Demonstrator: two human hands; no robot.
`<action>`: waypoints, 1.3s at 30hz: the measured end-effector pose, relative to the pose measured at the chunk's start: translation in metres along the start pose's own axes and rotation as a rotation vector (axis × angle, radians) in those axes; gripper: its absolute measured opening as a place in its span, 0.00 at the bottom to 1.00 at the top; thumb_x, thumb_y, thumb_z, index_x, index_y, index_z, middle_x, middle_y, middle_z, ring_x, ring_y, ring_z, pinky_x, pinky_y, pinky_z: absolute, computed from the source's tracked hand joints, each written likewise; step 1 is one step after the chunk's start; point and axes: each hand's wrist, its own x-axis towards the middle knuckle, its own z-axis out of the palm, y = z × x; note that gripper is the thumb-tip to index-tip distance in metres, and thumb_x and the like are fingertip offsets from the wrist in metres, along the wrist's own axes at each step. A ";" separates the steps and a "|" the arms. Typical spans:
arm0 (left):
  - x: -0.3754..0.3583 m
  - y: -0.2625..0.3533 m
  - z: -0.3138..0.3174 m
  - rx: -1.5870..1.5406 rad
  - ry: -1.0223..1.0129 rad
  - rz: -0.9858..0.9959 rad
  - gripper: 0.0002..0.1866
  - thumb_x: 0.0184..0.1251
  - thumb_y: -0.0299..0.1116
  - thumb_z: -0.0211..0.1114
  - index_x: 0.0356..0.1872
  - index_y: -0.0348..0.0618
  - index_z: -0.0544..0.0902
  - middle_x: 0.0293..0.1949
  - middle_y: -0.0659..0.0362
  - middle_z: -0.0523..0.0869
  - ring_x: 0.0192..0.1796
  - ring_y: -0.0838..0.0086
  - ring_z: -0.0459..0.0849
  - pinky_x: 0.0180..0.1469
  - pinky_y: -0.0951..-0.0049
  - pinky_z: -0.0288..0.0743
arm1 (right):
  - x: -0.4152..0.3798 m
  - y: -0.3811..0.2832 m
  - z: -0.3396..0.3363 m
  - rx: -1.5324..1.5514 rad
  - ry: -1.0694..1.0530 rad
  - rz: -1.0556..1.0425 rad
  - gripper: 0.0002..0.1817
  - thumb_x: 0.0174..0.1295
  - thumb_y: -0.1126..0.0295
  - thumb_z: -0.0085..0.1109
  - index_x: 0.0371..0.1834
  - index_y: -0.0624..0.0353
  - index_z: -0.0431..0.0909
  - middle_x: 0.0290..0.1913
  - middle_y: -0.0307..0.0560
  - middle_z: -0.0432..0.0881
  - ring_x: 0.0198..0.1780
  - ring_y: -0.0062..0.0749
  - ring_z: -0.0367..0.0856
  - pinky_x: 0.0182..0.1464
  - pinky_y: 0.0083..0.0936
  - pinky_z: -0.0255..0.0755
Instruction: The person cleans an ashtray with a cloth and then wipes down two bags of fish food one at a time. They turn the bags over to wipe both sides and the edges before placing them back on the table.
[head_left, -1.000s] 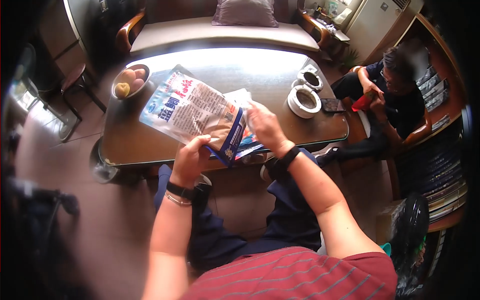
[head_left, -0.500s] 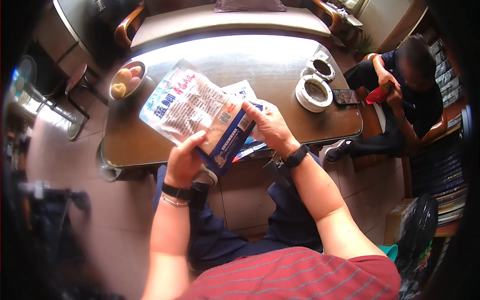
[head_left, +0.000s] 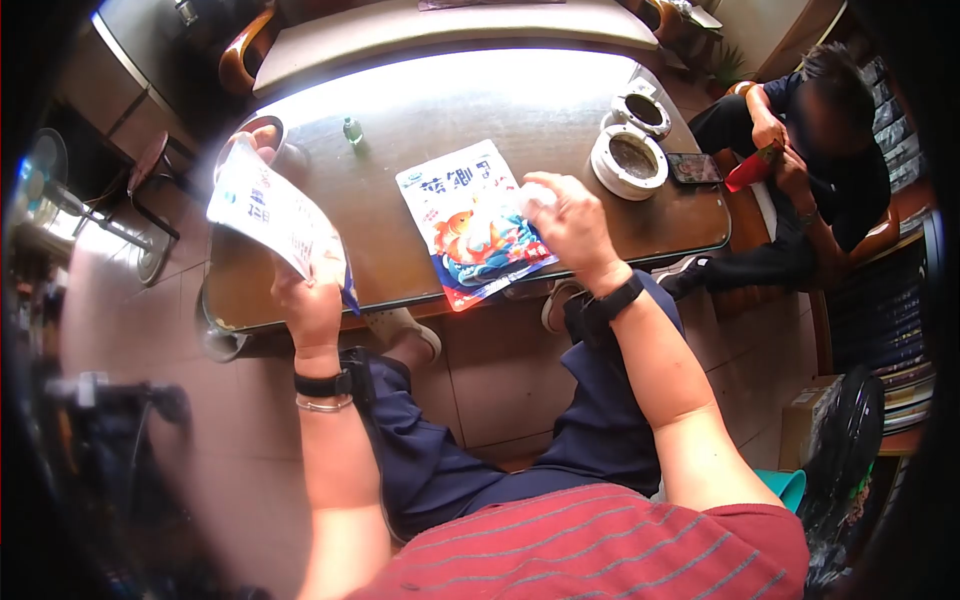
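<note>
I'm holding up a white packet [head_left: 262, 212] in my left hand [head_left: 312, 298] above the table [head_left: 385, 255].
My left fingers are closing on its lower end, the bowl [head_left: 284, 148] showing behind it; my right hand [head_left: 578, 232] is curling around what looks like a small white thing [head_left: 537, 199], too blurred to name, by the right side of a fish-print packet [head_left: 468, 228] that is lying face up, its near corner jutting past the table edge.

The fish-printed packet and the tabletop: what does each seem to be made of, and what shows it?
Fish-printed packet: probably smooth plastic film, by its thin, flat edges and vivid print. Tabletop: brown and glossy, perhaps wood under glass, given the strong glare.
</note>
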 end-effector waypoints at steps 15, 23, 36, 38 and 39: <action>-0.001 0.029 0.050 0.709 -0.266 0.004 0.46 0.60 0.26 0.64 0.81 0.47 0.54 0.51 0.45 0.83 0.44 0.48 0.89 0.46 0.51 0.85 | 0.001 0.009 0.002 -0.451 -0.634 0.517 0.43 0.55 0.40 0.73 0.61 0.67 0.78 0.51 0.62 0.86 0.55 0.54 0.85 0.56 0.44 0.79; 0.006 0.011 0.073 0.755 -0.321 -0.066 0.34 0.61 0.27 0.61 0.72 0.45 0.69 0.47 0.43 0.88 0.46 0.47 0.89 0.50 0.51 0.83 | -0.025 0.079 0.037 0.045 -0.507 0.719 0.28 0.49 0.55 0.81 0.43 0.66 0.82 0.44 0.55 0.89 0.48 0.40 0.88 0.50 0.36 0.80; -0.019 0.043 0.093 0.756 -0.294 0.440 0.28 0.53 0.55 0.76 0.40 0.36 0.88 0.34 0.50 0.89 0.36 0.55 0.90 0.42 0.59 0.84 | -0.002 0.054 -0.064 0.597 -0.165 0.400 0.02 0.60 0.80 0.62 0.35 0.64 0.79 0.24 0.27 0.75 0.25 0.09 0.68 0.32 0.17 0.72; -0.014 0.060 0.091 0.649 -0.384 0.271 0.34 0.51 0.66 0.74 0.34 0.38 0.89 0.31 0.51 0.90 0.35 0.56 0.89 0.42 0.59 0.83 | -0.001 0.048 -0.075 0.613 0.016 0.489 0.07 0.62 0.81 0.63 0.42 0.68 0.81 0.24 0.27 0.75 0.25 0.08 0.69 0.29 0.14 0.70; -0.008 0.063 0.092 0.515 -0.476 0.151 0.37 0.53 0.64 0.75 0.47 0.36 0.86 0.40 0.47 0.89 0.44 0.54 0.89 0.46 0.60 0.84 | 0.001 0.038 -0.083 0.669 0.036 0.543 0.14 0.63 0.80 0.65 0.52 0.71 0.81 0.25 0.27 0.77 0.25 0.08 0.70 0.26 0.13 0.67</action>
